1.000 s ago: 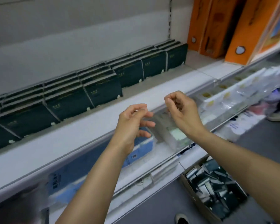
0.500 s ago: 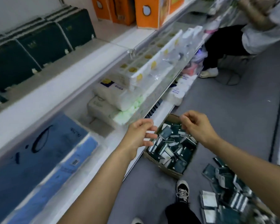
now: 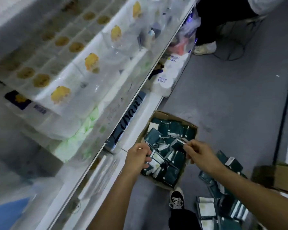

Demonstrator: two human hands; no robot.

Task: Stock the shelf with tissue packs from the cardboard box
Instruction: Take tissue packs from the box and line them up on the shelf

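Observation:
A cardboard box [image 3: 170, 115] stands open on the grey floor against the shelf base, full of jumbled dark green tissue packs [image 3: 175, 129]. Both my hands hang just above the packs. My left hand [image 3: 137, 155] is over the box's left side with fingers loosely curled. My right hand [image 3: 200, 153] is over the right side, its fingertips close to a pack's pale edge. I see no pack held in either hand. The white shelf [image 3: 136, 97] rises to my left; its upper level is out of view.
More green packs [image 3: 206, 207] lie loose on the floor at lower right, beside a second cardboard box [image 3: 280, 175]. My shoe [image 3: 176, 199] is below the box. White paper-roll bundles [image 3: 169, 75] and another person's legs [image 3: 206, 24] are farther along the aisle.
My view has swung down from the upper shelf with its green packs to the floor. Both hands dropped from shelf height to just over the box.

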